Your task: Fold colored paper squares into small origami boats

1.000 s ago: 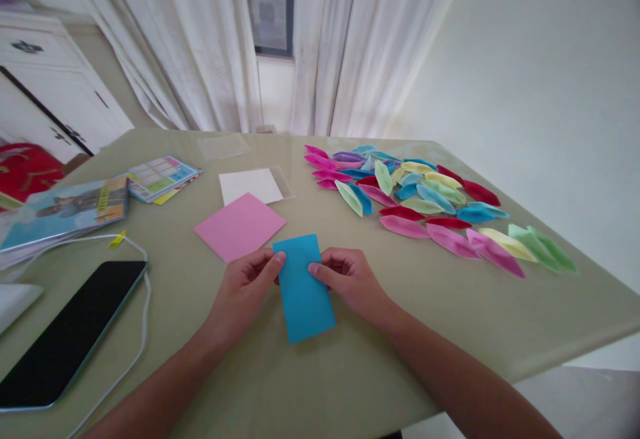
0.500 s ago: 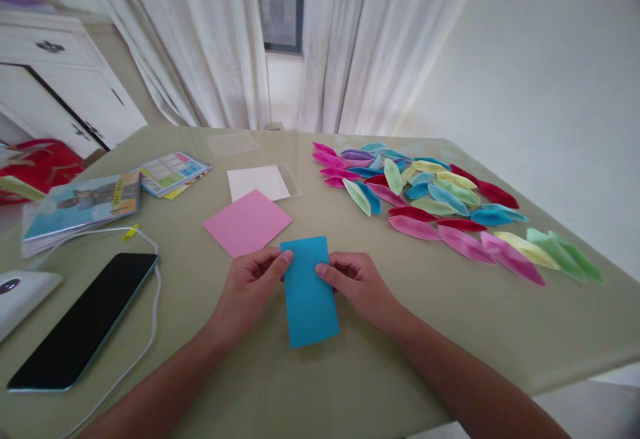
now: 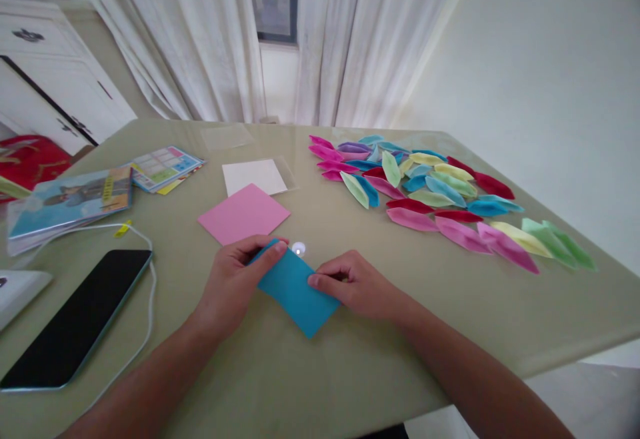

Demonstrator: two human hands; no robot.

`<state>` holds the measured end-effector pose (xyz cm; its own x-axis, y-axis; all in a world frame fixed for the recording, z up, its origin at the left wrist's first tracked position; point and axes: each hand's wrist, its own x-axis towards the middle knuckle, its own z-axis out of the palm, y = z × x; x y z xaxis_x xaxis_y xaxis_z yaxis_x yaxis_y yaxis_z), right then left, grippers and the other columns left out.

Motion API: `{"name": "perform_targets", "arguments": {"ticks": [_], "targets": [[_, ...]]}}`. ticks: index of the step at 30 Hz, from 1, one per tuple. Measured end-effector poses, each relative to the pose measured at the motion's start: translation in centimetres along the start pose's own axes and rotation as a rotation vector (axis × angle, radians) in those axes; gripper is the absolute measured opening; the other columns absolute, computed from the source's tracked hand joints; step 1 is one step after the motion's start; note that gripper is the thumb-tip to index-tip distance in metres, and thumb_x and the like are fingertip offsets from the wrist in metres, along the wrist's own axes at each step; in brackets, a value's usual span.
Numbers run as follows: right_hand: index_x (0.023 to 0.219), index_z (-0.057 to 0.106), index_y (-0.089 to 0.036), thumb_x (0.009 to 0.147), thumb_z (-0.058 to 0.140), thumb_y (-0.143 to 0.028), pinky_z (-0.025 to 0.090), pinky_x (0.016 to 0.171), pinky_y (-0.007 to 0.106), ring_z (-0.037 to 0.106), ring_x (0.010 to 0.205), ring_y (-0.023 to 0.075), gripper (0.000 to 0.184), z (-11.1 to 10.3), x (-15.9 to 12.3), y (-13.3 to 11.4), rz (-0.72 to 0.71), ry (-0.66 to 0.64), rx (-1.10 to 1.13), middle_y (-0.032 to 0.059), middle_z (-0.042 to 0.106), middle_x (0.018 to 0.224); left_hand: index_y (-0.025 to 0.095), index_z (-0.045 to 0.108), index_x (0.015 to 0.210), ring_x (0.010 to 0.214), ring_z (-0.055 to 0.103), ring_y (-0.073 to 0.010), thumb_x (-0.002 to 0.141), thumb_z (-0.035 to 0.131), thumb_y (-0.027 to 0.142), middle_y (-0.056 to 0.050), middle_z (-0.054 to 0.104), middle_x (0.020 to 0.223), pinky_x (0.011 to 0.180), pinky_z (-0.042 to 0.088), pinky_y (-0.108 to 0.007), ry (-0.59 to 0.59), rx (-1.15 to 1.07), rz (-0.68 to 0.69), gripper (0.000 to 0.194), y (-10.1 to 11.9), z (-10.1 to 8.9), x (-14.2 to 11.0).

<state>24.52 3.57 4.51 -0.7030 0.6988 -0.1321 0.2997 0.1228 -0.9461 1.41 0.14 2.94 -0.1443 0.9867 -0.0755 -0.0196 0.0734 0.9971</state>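
A blue sheet of folded paper [image 3: 296, 289] is held between my two hands over the near part of the table, tilted on a slant. My left hand [image 3: 239, 278] pinches its upper left end, thumb on top. Along its upper right edge, my right hand [image 3: 354, 284] grips it between thumb and bent fingers; the fingertips behind the paper are hidden. Just beyond my left hand lies a stack of pink square paper [image 3: 245, 214], partly over a white square sheet [image 3: 254, 177] on a clear sleeve.
Several folded boat-shaped paper pieces [image 3: 433, 198] in many colours spread over the right of the table [image 3: 390, 359]. On the left lie a black-screened phone [image 3: 80, 319], a white cable [image 3: 151, 312], booklets [image 3: 70, 202] and printed cards [image 3: 167, 167]. A white device [image 3: 23, 296] stands at the left edge.
The blue paper has turned from nearly upright to a slant, its lower end swinging right. My left hand has shifted slightly left, and the view has shifted a little.
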Motion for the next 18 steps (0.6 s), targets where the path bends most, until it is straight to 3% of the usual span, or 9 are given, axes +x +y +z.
{"name": "perform_targets", "arguments": {"ticks": [5, 9, 12, 16, 18], "targets": [[0.060, 0.039, -0.020, 0.101, 0.059, -0.057, 0.019, 0.051, 0.028, 0.027, 0.055, 0.0095, 0.059, -0.9, 0.1, 0.0, -0.020, -0.011, -0.004, -0.0049, 0.028, 0.060, 0.023, 0.082, 0.091, 0.081, 0.068, -0.0193, 0.076, 0.091, 0.048, -0.003, 0.080, 0.091, 0.064, 0.050, -0.025, 0.120, -0.056, 0.013, 0.031, -0.4, -0.9, 1.1], [0.060, 0.046, -0.020, 0.100, 0.063, -0.058, 0.026, 0.050, 0.026, 0.036, 0.051, 0.0093, 0.057, -0.6, 0.4, 0.3, 0.001, 0.161, 0.080, -0.0055, 0.036, 0.056, 0.027, 0.075, 0.114, 0.094, 0.069, -0.0164, 0.089, 0.075, 0.059, -0.003, 0.077, 0.111, 0.075, 0.055, -0.024, 0.183, -0.146, 0.040, 0.040, 0.0, -0.7, 1.5], [0.071, 0.063, -0.019, 0.099, 0.063, -0.060, 0.038, 0.052, 0.025, 0.054, 0.053, 0.0120, 0.049, -0.3, 0.7, 0.7, 0.042, 0.263, 0.195, -0.0028, 0.056, 0.060, 0.024, 0.075, 0.117, 0.097, 0.072, -0.0211, 0.088, 0.074, 0.061, -0.009, 0.078, 0.114, 0.081, 0.061, -0.032, 0.029, -0.139, -0.002, 0.047, 0.3, -0.1, 1.1], [0.084, 0.072, -0.016, 0.100, 0.062, -0.057, 0.049, 0.061, 0.026, 0.064, 0.062, 0.0143, 0.045, -0.2, 1.0, 1.1, 0.042, 0.154, 0.242, 0.0028, 0.071, 0.069, 0.019, 0.081, 0.094, 0.084, 0.075, -0.0256, 0.084, 0.081, 0.055, -0.010, 0.081, 0.095, 0.081, 0.063, -0.040, -0.175, -0.037, -0.059, 0.037, 0.6, 0.3, 0.4], [0.108, 0.075, -0.017, 0.100, 0.065, -0.054, 0.053, 0.065, 0.027, 0.068, 0.071, 0.0159, 0.039, -0.4, 1.0, 1.2, 0.024, 0.215, 0.203, 0.0055, 0.075, 0.085, 0.020, 0.082, 0.088, 0.082, 0.076, -0.0258, 0.082, 0.083, 0.052, -0.009, 0.082, 0.091, 0.080, 0.063, -0.039, -0.197, 0.016, -0.055, 0.033, 0.9, -0.1, 0.5]]}}
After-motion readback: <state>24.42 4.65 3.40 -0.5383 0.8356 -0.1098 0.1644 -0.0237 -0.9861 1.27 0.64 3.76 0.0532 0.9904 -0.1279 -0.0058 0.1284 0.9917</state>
